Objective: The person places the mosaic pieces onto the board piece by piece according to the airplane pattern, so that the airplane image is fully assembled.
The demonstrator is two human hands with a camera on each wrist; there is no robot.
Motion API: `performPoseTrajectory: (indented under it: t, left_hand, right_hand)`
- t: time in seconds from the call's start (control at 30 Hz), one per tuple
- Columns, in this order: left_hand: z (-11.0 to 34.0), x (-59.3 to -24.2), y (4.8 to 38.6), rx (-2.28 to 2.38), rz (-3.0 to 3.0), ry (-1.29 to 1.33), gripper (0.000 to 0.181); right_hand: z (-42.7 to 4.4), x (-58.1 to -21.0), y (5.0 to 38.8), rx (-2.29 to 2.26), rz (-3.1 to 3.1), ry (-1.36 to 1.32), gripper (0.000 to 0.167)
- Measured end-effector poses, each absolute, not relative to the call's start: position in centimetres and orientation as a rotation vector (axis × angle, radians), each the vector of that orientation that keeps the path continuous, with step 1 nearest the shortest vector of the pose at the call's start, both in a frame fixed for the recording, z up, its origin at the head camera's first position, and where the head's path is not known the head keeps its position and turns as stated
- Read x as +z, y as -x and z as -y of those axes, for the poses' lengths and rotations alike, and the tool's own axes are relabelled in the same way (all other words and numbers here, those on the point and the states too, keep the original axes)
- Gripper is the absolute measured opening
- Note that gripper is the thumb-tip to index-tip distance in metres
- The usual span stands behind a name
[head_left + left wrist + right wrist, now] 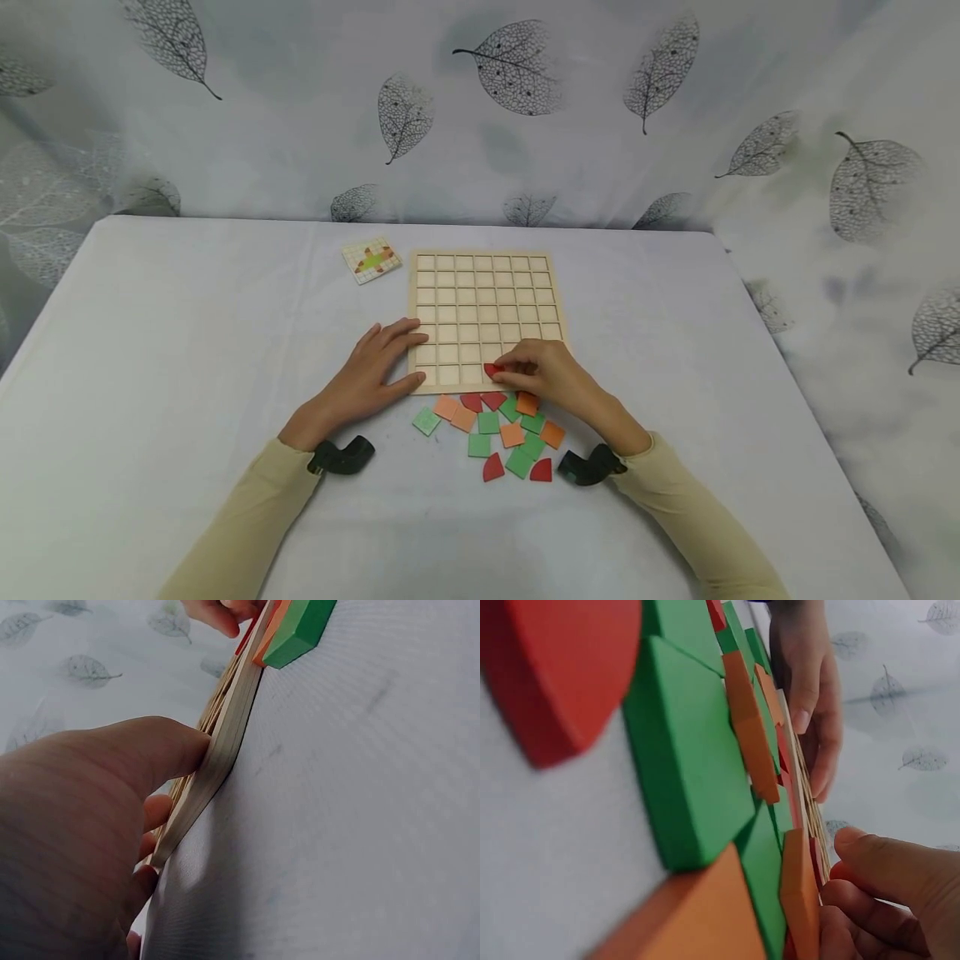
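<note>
A wooden grid board (pixel 480 293) lies flat on the white-covered table. My left hand (pixel 363 375) rests on its left edge with fingers spread; in the left wrist view the thumb (pixel 169 746) touches the rim. My right hand (pixel 555 375) pinches a red quarter-circle piece (pixel 491 369) over the board's bottom row; whether the piece touches the grid cannot be told. Loose pieces lie just below the board: green squares (pixel 488 422), orange pieces (pixel 512 434) and red quarter-circles (pixel 492 467). In the right wrist view a green square (pixel 690 750) lies near the right hand (pixel 900 892).
A small pattern card (pixel 372 260) with a green, orange and red figure on a grid lies left of the board's top corner. Black wrist cameras (pixel 343 456) project from both cuffs. A leaf-print cloth (pixel 480 150) hangs behind the table's far edge.
</note>
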State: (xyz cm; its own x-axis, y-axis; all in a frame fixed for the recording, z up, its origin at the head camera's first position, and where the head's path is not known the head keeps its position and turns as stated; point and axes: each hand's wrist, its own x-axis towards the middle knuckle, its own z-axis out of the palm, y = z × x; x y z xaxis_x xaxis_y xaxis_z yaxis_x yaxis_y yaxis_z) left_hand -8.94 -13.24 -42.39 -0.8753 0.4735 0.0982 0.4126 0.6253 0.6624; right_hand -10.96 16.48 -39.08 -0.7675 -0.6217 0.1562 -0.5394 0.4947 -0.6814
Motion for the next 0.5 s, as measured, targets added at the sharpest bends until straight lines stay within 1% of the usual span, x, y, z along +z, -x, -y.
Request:
performPoseTrajectory:
  t: [0.5]
  left_hand:
    - [13.2, -42.5, 8.9, 1.096, -2.775, -0.777, 0.054]
  right_hand:
    - [-18.1, -38.1, 10.8, -1.128, -2.636, 0.97, 0.013]
